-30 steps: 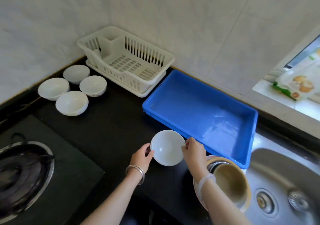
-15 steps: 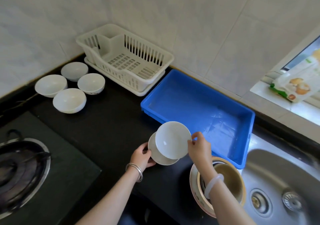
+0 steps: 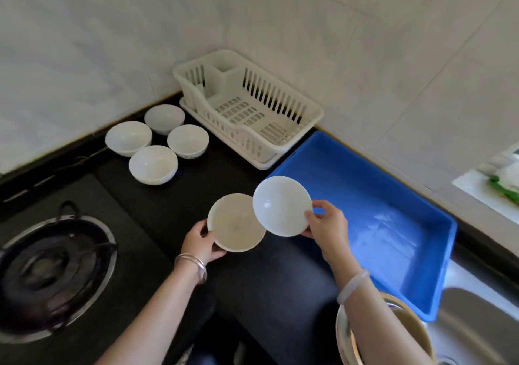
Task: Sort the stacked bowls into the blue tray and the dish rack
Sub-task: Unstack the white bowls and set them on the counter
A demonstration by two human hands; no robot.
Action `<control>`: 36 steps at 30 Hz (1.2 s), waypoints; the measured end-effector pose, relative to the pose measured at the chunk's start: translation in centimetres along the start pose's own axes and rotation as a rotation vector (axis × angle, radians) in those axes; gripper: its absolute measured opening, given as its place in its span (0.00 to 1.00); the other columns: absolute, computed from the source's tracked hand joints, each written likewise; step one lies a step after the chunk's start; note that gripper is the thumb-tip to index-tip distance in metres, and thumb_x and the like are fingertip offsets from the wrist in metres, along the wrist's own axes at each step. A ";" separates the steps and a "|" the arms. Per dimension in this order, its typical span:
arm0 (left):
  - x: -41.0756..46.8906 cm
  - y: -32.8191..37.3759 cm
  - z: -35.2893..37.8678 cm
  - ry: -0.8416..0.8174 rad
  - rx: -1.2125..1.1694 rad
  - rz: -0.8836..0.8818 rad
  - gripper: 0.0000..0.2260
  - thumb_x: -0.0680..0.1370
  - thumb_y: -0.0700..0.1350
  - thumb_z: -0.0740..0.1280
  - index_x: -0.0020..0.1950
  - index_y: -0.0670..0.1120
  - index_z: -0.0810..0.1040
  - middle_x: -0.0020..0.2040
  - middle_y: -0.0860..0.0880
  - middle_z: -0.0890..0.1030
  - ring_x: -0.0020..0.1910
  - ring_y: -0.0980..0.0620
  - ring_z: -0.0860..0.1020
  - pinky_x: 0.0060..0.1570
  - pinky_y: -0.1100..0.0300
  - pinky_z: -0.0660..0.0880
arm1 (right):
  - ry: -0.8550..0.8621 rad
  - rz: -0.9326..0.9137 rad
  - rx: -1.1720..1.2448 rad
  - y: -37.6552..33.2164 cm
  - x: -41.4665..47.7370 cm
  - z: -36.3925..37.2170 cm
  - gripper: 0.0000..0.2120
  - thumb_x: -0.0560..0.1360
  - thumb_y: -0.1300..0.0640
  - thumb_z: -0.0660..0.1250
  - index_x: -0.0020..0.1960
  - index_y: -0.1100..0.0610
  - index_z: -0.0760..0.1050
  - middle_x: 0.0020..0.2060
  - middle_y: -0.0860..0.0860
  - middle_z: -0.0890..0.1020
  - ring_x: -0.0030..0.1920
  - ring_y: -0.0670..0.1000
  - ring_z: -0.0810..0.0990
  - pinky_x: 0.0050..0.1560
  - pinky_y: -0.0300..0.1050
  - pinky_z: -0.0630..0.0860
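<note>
R hand (image 3: 327, 222) fingers pinch rim of white bowl (image 3: 281, 205) over blue tray (image 3: 438, 215) edge; L hand (image 3: 200, 242) fingers grip second bowl (image 3: 234, 225) above counter (image 3: 179, 204).

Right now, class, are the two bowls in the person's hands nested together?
No: the left hand grips the cream bowl; the right hand pinches the white bowl beside it, not inside.

The tray (image 3: 379, 196) is plain bright blue. Left of it are a cream slotted dish rack (image 3: 252, 117), four white bowls (image 3: 153, 165) and a black counter (image 3: 224, 179). At its near-left corner are a bright white bowl (image 3: 280, 205) and an off-white bowl (image 3: 233, 224).
</note>
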State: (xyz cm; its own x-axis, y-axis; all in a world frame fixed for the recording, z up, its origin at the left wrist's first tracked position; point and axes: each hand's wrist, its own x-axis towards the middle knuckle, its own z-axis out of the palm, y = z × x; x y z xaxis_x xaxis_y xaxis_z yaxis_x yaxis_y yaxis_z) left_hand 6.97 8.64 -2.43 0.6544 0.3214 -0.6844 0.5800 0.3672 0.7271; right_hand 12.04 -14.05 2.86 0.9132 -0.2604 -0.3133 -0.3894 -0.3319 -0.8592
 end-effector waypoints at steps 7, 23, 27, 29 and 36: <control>2.6 3.0 -4.9 0.187 -0.123 -0.049 0.20 0.78 0.35 0.57 0.70 0.46 0.65 0.69 0.38 0.68 0.61 0.35 0.73 0.43 0.48 0.77 | -0.137 0.027 -0.008 -2.8 3.9 7.6 0.07 0.74 0.64 0.63 0.49 0.55 0.74 0.53 0.54 0.74 0.49 0.58 0.81 0.26 0.37 0.78; 6.6 4.7 -7.2 0.267 -0.269 -0.086 0.19 0.79 0.34 0.56 0.69 0.44 0.65 0.67 0.38 0.69 0.59 0.33 0.75 0.46 0.47 0.77 | -0.152 0.102 -0.071 -3.6 10.0 17.2 0.06 0.75 0.66 0.63 0.49 0.56 0.72 0.49 0.53 0.72 0.51 0.58 0.77 0.37 0.49 0.82; 6.5 4.8 -6.8 0.280 -0.340 -0.090 0.19 0.79 0.34 0.57 0.69 0.45 0.66 0.66 0.38 0.71 0.58 0.35 0.76 0.46 0.48 0.77 | -0.156 0.117 -0.025 -3.2 10.3 17.8 0.07 0.75 0.66 0.63 0.50 0.56 0.72 0.49 0.52 0.73 0.49 0.55 0.77 0.32 0.44 0.81; 6.4 4.6 -6.6 0.288 -0.373 -0.086 0.19 0.79 0.35 0.57 0.69 0.46 0.66 0.65 0.39 0.71 0.57 0.36 0.76 0.46 0.48 0.77 | -0.167 0.128 0.024 -3.1 10.3 18.2 0.06 0.75 0.65 0.63 0.50 0.57 0.72 0.49 0.52 0.73 0.48 0.55 0.77 0.29 0.40 0.79; 6.5 4.5 -5.8 0.319 -0.449 -0.076 0.19 0.79 0.36 0.58 0.69 0.47 0.67 0.65 0.41 0.72 0.52 0.40 0.77 0.46 0.48 0.77 | -0.178 0.194 0.092 -3.4 10.9 19.3 0.07 0.77 0.63 0.63 0.54 0.56 0.72 0.52 0.53 0.74 0.50 0.56 0.78 0.28 0.39 0.79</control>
State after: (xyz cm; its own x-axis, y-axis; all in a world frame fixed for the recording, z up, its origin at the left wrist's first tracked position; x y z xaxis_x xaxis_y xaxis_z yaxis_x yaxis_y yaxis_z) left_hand 11.04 17.42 -3.91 0.3995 0.5023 -0.7669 0.3100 0.7133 0.6286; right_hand 25.67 1.78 -5.44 0.8327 -0.1447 -0.5346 -0.5537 -0.2053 -0.8070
